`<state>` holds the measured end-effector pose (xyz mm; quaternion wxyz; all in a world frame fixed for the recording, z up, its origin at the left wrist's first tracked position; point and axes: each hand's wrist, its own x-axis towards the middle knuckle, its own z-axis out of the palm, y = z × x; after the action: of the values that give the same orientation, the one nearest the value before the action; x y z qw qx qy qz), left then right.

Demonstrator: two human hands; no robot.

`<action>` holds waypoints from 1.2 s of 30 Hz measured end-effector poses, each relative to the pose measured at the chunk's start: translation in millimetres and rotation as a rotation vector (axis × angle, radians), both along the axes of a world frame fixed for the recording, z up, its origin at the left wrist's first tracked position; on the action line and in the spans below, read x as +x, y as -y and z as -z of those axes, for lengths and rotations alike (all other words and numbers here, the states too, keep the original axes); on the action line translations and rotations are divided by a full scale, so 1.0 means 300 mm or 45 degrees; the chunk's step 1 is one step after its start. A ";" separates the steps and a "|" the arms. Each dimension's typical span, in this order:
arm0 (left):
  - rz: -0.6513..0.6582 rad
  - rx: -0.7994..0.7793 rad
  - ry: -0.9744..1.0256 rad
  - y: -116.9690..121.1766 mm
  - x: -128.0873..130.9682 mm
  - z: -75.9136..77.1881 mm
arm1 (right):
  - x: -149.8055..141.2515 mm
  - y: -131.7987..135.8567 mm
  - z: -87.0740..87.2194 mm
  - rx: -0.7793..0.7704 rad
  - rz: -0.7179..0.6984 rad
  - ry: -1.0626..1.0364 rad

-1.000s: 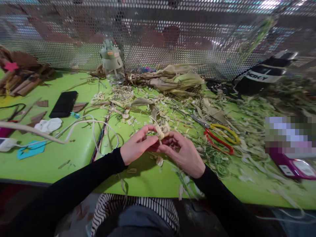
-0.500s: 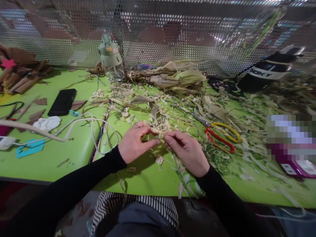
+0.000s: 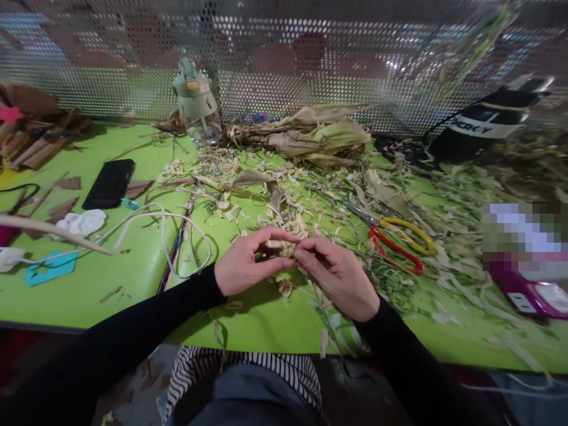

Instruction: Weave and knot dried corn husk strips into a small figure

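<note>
Since the first frame, when its pale stub stood upright, the one small knotted corn-husk piece (image 3: 278, 244) has tipped over and now lies sideways between the hands, stub pointing left; the left thumb and forefinger have also drawn closer around it than half a second ago. Two bare hands work it, just above the front part of the green table (image 3: 119, 307). The left hand (image 3: 242, 263) is clamped on it with thumb and forefinger; the right hand (image 3: 339, 275) pinches its right end, fingertips together. One curled husk scrap (image 3: 286, 287) lies just below them.

To the right lies one pair of scissors (image 3: 375, 222), with two handles, one yellow and one red. Behind the hands stretches one bundle of dried corn husks (image 3: 310, 139), among shavings too many to count. Two bottles stand at the back: one clear with a sage-green top (image 3: 196, 100), one black (image 3: 481, 133). At left lie one black phone (image 3: 109, 183) and one blue tag (image 3: 51, 267).
</note>
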<state>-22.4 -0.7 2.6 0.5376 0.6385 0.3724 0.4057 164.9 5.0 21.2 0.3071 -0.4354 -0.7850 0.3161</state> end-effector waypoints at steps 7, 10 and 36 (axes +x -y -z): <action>-0.063 0.217 -0.036 0.003 0.002 0.016 | 0.004 0.005 0.013 0.073 0.058 -0.084; -0.051 0.263 -0.023 0.004 0.000 0.018 | 0.006 0.007 0.008 0.114 0.054 -0.070; -0.145 0.000 0.003 0.051 0.014 -0.045 | 0.005 0.051 -0.008 0.040 -0.277 -0.092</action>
<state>-18.2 -16.0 16.0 0.5141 0.6157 0.4075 0.4365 166.4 -10.3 23.6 0.3061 -0.3311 -0.8208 0.3508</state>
